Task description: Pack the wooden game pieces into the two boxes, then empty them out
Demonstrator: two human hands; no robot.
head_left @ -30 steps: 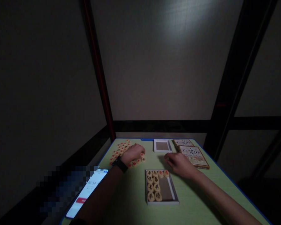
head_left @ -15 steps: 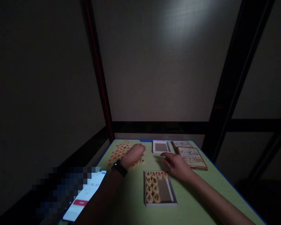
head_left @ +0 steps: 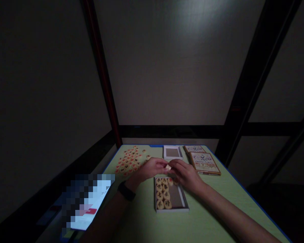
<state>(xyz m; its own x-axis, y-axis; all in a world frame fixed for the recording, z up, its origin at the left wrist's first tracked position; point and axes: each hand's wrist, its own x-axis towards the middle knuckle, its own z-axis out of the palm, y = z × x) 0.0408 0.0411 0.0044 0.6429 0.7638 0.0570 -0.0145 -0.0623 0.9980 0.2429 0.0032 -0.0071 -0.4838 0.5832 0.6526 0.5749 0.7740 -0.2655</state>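
Note:
Just beyond the near box tray (head_left: 172,210), my left hand (head_left: 152,168) and my right hand (head_left: 186,173) meet, fingertips pinched around a small Chinese chess piece (head_left: 168,167). Its marking cannot be read. Inside the tray, two columns of round pieces with black characters fill the left side, and a red-marked piece (head_left: 170,181) sits at the top beside them. Another piece there is partly hidden under my right hand. Many loose chess pieces (head_left: 128,160), red and black marked, lie scattered to the left of my left hand.
A second, shallow white box tray (head_left: 164,153) stands at the table's far edge. Two printed game boxes (head_left: 205,163) overlap at the far right. On the left edge lies a lit phone (head_left: 84,221), partly blurred out. The green table (head_left: 205,222) has a blue rim.
My left hand has moved right from the loose pieces to meet my right hand, and a chess piece now shows between their fingertips. My right hand's fingers have closed. The view has shifted slightly.

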